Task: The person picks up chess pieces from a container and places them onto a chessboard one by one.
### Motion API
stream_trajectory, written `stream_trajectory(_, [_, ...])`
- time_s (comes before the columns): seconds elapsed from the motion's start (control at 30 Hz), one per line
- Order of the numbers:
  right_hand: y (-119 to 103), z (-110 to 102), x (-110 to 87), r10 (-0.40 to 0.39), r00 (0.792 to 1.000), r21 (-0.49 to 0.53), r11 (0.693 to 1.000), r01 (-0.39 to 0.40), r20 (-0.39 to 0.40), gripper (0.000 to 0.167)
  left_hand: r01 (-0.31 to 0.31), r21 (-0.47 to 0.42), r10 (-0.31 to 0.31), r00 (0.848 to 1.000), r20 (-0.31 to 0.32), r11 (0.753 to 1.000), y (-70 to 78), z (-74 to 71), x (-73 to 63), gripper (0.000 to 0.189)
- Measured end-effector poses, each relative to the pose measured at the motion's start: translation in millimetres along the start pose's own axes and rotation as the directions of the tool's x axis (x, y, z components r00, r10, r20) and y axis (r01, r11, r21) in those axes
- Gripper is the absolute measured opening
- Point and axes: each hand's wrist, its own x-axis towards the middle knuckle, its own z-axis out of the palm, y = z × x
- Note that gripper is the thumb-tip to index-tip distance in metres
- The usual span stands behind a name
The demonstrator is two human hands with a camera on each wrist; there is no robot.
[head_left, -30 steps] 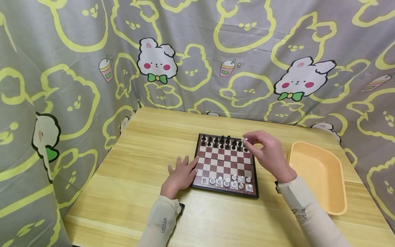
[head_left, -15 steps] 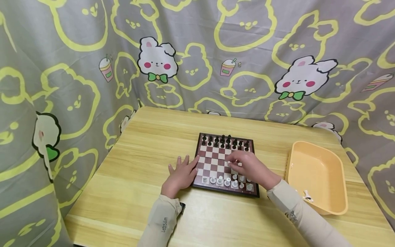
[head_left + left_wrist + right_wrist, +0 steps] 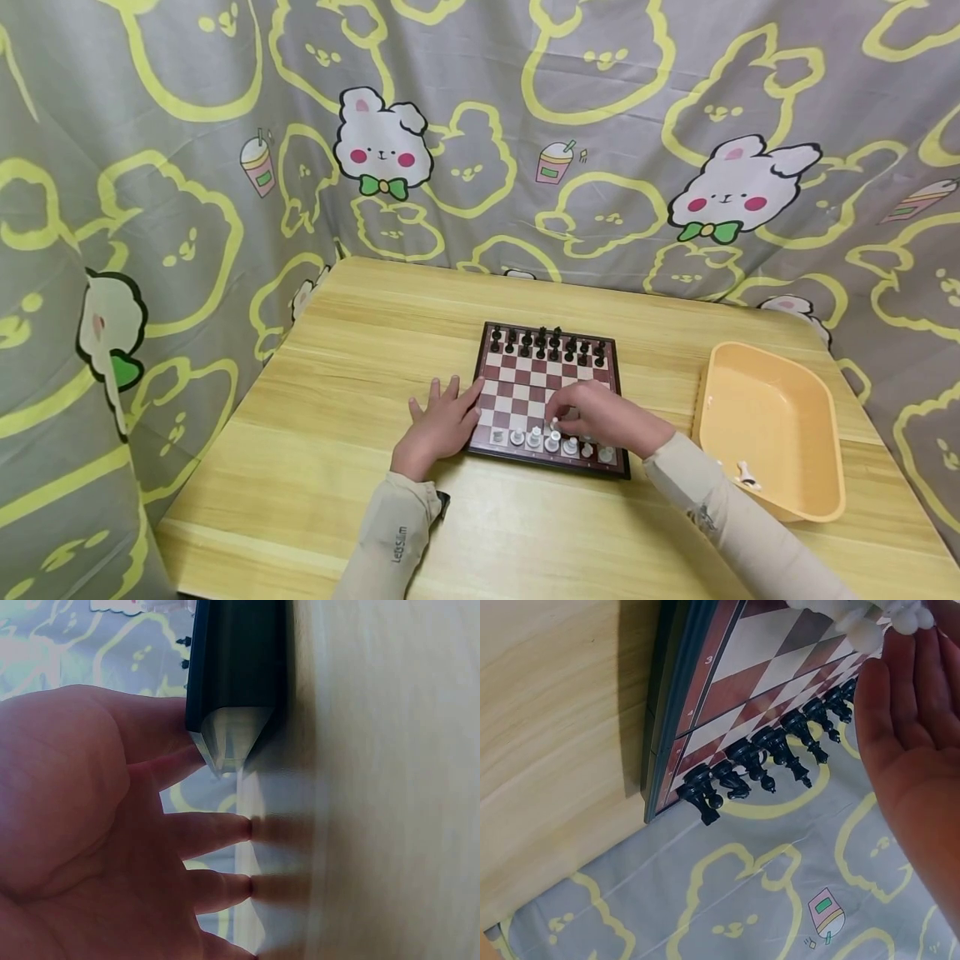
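A magnetic chessboard (image 3: 517, 396) with red and white squares lies on the table, black chess pieces (image 3: 542, 343) lined up along its far side. White chess pieces (image 3: 534, 438) stand along the near side. My right hand (image 3: 600, 414) is over the near right part of the board, pinching a small white pawn (image 3: 553, 424) just behind the near row. Its fingers partly hide the white pieces there. In the right wrist view the right hand (image 3: 919, 742) reaches to white pieces at the top edge. My left hand (image 3: 437, 429) touches the board's left edge, fingers spread, several fingertips on the table.
To the right of the board stands an orange plastic tray (image 3: 838, 450) with a few small white pieces (image 3: 746, 477) inside, partly behind the right sleeve. Wooden tabletop (image 3: 322, 400) surrounds the board. A patterned curtain (image 3: 480, 233) hangs behind and at the left.
My right hand has moved from the board's far right corner to its near side, carrying the white pawn. White pieces in the tray came into view. The left hand has stayed in place.
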Motion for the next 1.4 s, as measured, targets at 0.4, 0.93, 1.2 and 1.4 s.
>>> stream_trajectory(0.4, [1, 3, 3.4, -0.057, 0.998, -0.037, 0.998, 0.057, -0.009, 0.017, 0.006, 0.006, -0.006, 1.000, 0.008, 1.000, 0.6, -1.6, -0.3, 0.053])
stream_trajectory(0.93, [2, -2, -3.4, 0.001, 1.000, 0.077, 0.997, -0.003, 0.019, 0.015, 0.009, 0.000, -0.009, 1.000, 0.007, 1.000, 0.4, 0.7, -0.7, 0.053])
stream_trajectory(1.2, [14, -22, -48.7, 0.151, 0.954, 0.197, 0.975, -0.101, -0.258, 0.016, 0.004, 0.006, -0.004, 1.000, 0.010, 1.000, -0.4, 2.5, 0.1, 0.053])
stream_trajectory(1.4, [26, -34, -104.6, 0.314, 0.825, 0.189, 0.949, -0.253, -0.470, 0.018, 0.006, 0.007, -0.006, 1.000, 0.003, 1.000, -1.4, 1.6, 0.6, 0.053])
